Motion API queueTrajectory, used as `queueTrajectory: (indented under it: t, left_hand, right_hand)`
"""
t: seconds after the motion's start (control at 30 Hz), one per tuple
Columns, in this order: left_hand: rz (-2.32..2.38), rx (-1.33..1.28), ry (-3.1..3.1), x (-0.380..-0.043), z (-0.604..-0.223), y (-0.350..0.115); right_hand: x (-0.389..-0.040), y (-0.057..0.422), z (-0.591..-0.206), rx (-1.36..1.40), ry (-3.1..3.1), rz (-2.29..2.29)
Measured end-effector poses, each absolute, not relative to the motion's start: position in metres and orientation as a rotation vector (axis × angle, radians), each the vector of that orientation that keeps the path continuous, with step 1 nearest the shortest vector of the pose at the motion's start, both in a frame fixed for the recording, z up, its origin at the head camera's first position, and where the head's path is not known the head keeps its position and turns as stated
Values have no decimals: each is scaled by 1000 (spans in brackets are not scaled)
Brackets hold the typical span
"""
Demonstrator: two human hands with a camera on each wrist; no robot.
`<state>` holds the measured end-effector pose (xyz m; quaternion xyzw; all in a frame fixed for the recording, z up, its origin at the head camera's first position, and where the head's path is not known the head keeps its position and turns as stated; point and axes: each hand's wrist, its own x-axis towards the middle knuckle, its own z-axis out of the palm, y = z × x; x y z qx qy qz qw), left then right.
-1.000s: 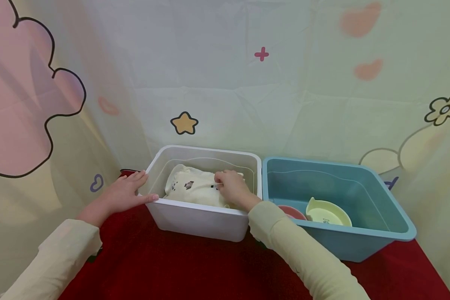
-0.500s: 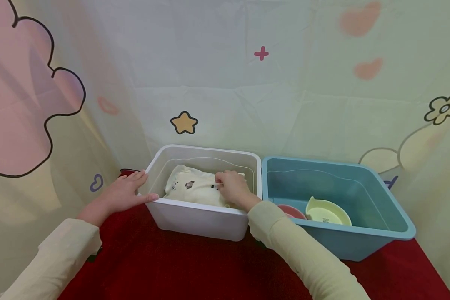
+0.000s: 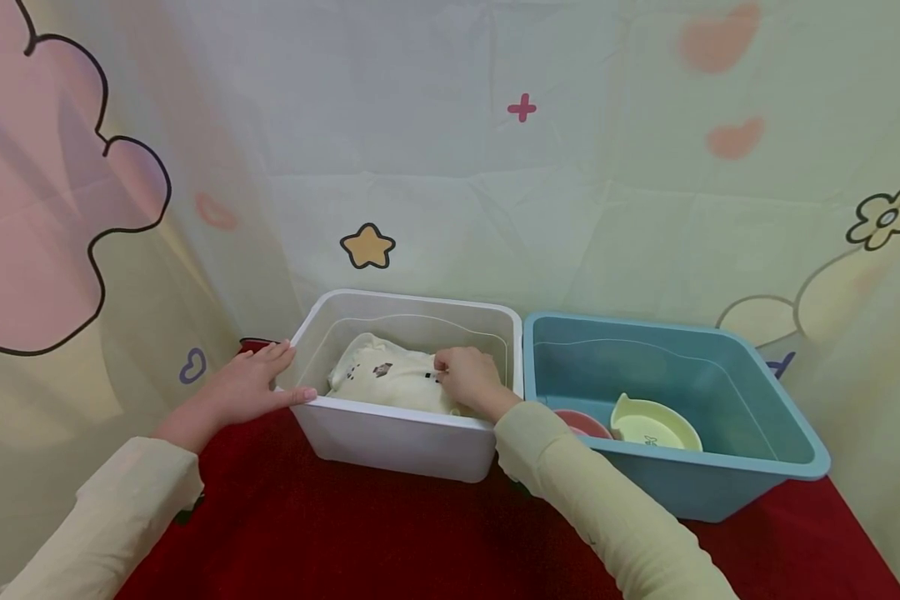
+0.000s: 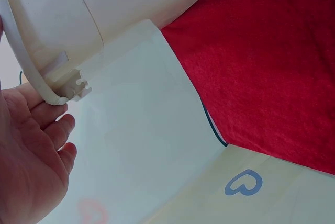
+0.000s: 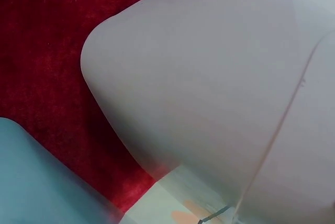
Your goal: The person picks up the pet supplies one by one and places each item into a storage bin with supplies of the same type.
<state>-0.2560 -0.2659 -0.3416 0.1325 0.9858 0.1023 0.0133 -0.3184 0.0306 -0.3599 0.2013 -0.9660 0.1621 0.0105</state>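
A cream cloth (image 3: pixel 386 379) with small dark prints lies bunched in the white bin (image 3: pixel 401 442). My right hand (image 3: pixel 471 379) reaches over the front rim with curled fingers and pinches the cloth near its right end. The fingertips are partly hidden behind the hand. My left hand (image 3: pixel 251 387) rests on the bin's front left corner, fingers spread along the left rim and thumb on the front rim. In the left wrist view the left hand's relaxed fingers (image 4: pixel 60 130) touch the corner from outside. The right wrist view shows the bin's outer wall (image 5: pixel 199 77), with the hand out of sight.
A blue bin (image 3: pixel 690 483) stands close against the right of the white one. Inside it are a pale green dish (image 3: pixel 656 423) and a pink dish (image 3: pixel 583 423), partly hidden. Red cloth (image 3: pixel 345 533) covers the table, and a printed curtain (image 3: pixel 435 217) hangs behind.
My right hand has moved slightly down and to the right, and the cloth has shifted a little with it. The left hand stays on the bin's corner.
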Motion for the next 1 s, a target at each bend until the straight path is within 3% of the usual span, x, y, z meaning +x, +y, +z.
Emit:
queueTrajectory:
  t: [0.3, 1.0]
  left_hand:
    - [334, 404, 3062, -254, -341, -265]
    - [328, 418, 3077, -254, -341, -265]
  right_hand:
    - [-317, 30, -360, 557, -3156, 573]
    - [-315, 32, -364, 742, -3270, 474]
